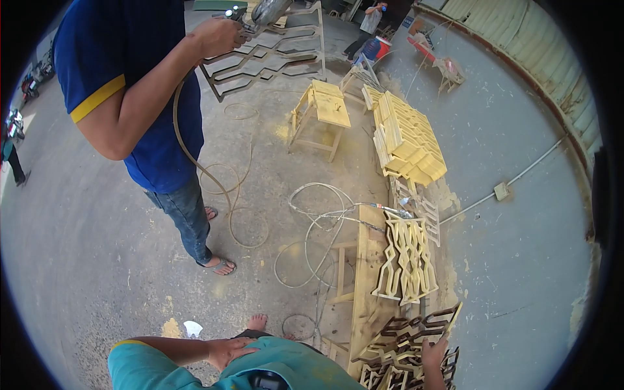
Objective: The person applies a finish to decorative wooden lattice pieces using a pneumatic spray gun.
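My left hand [233, 353] lies with stretched fingers against the waist of my teal shirt [286, 364], holding nothing. At the lower right, my right hand [434, 355] is closed on the edge of a dark brown lattice panel [448, 323], which is tilted up. More dark lattice panels [383, 377] lie below it in a stack. Beyond my right hand, a yellow-painted lattice panel [408, 260] with dark edges rests on a long wooden bench [367, 260].
A co-worker in a blue shirt [156, 97] stands ahead at left, holding a spray gun [240, 18] near a lattice panel [279, 49]. Hoses [312, 234] loop over the floor. A yellow stool [323, 107] and stacked yellow panels [409, 140] stand along the grey wall [513, 260].
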{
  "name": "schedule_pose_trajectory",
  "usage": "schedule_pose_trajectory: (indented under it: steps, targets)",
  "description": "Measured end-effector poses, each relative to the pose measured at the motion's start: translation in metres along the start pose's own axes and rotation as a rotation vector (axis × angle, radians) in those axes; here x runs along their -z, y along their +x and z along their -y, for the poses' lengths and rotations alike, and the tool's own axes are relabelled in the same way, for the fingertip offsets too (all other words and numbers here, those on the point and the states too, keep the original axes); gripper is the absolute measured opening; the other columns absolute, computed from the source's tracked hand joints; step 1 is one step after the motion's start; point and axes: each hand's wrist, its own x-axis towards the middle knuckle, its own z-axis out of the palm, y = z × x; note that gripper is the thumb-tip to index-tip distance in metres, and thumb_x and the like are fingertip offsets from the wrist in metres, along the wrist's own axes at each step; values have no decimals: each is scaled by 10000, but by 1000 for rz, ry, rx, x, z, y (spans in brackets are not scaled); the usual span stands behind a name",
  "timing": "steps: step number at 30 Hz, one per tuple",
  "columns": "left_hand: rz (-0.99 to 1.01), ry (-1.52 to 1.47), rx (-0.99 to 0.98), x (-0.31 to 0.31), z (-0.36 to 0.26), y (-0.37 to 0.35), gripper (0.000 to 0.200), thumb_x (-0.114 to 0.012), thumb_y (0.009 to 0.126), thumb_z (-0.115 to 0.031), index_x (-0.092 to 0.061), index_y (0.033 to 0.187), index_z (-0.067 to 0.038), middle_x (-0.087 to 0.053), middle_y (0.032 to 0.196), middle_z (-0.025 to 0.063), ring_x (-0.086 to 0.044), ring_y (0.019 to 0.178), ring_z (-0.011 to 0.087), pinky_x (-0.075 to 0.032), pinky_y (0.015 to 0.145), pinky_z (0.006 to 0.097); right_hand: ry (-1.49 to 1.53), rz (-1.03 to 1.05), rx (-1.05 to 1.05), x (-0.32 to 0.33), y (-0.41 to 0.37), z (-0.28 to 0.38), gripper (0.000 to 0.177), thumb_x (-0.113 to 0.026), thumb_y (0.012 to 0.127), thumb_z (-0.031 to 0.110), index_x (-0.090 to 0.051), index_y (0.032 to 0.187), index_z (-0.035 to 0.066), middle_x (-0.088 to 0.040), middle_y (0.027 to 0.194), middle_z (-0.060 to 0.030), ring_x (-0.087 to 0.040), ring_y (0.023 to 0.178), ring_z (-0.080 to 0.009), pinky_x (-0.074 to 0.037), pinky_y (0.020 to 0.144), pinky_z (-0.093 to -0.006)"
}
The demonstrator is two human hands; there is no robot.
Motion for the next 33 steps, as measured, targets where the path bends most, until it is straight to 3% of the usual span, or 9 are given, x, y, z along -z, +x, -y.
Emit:
schedule_pose_trajectory:
  steps: [10,13,33]
  targets:
    - [-21,15,-20,4,-7,1,917,-619,789,-498,-143,1471,-111,-116,1500,250,-143,1394,425,-192,1131,477,32,43,-12,1,1,-2,903,-663,783,227,-118,1445,-56,-330,1353,-341,-413,1206,-466,-361,1019,-445]
    - [-24,11,-12,1,-6,-1,916,-610,794,-514,-143,1472,-112,-117,1495,261,-141,1395,428,-195,1128,476,22,1,-25,4,-4,7,863,-662,795,235,-168,1434,-69,-400,1309,-292,-420,1206,-438,-342,1032,-422]
    - [-20,0,7,5,-16,-3,933,-631,778,-509,-146,1474,-123,-119,1495,259,-143,1399,418,-202,1128,469,-3,4,14,2,0,-1,894,-662,777,232,-137,1429,-82,-359,1308,-361,-416,1188,-482,-355,1020,-454]
